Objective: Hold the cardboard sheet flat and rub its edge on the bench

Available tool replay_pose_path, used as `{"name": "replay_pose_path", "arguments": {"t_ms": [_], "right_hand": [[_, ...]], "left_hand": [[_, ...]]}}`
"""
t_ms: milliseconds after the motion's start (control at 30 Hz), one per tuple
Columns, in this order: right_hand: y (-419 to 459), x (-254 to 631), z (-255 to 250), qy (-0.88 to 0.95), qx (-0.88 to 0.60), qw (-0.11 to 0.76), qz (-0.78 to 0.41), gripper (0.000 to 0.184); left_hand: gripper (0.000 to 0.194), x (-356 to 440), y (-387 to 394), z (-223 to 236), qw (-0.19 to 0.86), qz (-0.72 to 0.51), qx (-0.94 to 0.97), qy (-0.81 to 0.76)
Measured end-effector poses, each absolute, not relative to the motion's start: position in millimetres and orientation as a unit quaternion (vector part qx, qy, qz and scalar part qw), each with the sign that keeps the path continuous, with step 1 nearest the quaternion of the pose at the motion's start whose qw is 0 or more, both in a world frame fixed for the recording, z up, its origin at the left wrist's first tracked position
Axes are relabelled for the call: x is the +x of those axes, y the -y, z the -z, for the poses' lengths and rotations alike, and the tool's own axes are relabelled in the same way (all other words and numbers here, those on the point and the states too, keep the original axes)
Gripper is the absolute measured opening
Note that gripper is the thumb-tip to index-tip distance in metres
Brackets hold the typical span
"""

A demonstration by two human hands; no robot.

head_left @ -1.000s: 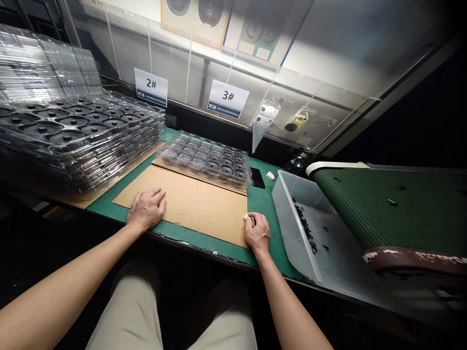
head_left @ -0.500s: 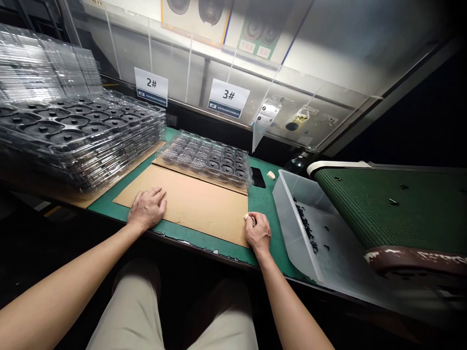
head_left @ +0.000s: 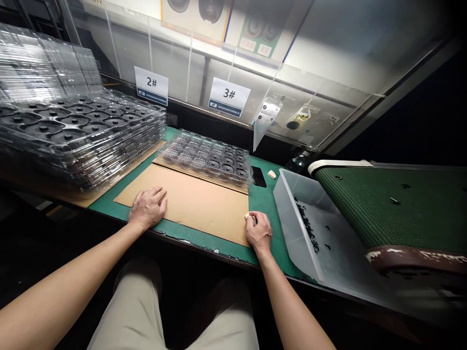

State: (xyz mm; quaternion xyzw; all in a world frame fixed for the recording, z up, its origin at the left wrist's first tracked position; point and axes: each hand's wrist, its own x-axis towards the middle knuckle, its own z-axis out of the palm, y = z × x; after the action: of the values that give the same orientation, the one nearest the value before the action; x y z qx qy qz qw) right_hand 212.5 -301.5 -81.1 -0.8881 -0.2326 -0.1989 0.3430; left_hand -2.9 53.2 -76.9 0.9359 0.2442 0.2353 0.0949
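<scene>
A green-topped bench (head_left: 261, 206) runs across the view, with a green conveyor belt (head_left: 386, 209) beyond its right end, a few small parts scattered on it. A tall stack of clear plastic blister trays (head_left: 113, 150) fills the bench's left end, on brown board. At the right end sits a translucent plastic bin (head_left: 296, 233) with small black parts (head_left: 307, 226) inside. A cardboard sheet (head_left: 197, 209) lies flat between them, towards the bench's near edge; behind it, nearer the far edge, is a single blister tray (head_left: 207, 156), partly filled with dark round pieces.

The left hand (head_left: 149, 208) lies palm down on the sheet's left part, fingers loosely extended and holding nothing. The right hand (head_left: 259, 231) is curled at the sheet's right edge, thumb and forefinger pinching a small pale piece (head_left: 247, 216). Right of the tray lies a black phone (head_left: 259, 177), and just beside that a pale chunk (head_left: 272, 174).
</scene>
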Motion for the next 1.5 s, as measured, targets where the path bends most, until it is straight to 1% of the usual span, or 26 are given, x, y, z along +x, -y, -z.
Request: {"name": "replay_pose_path", "arguments": {"t_ms": [1500], "right_hand": [[300.8, 211.9, 80.4, 0.231, -0.885, 0.349, 0.204, 0.029]], "left_hand": [[0.035, -2.8, -52.5, 75.9, 0.089, -0.242, 0.935, -0.245]]}}
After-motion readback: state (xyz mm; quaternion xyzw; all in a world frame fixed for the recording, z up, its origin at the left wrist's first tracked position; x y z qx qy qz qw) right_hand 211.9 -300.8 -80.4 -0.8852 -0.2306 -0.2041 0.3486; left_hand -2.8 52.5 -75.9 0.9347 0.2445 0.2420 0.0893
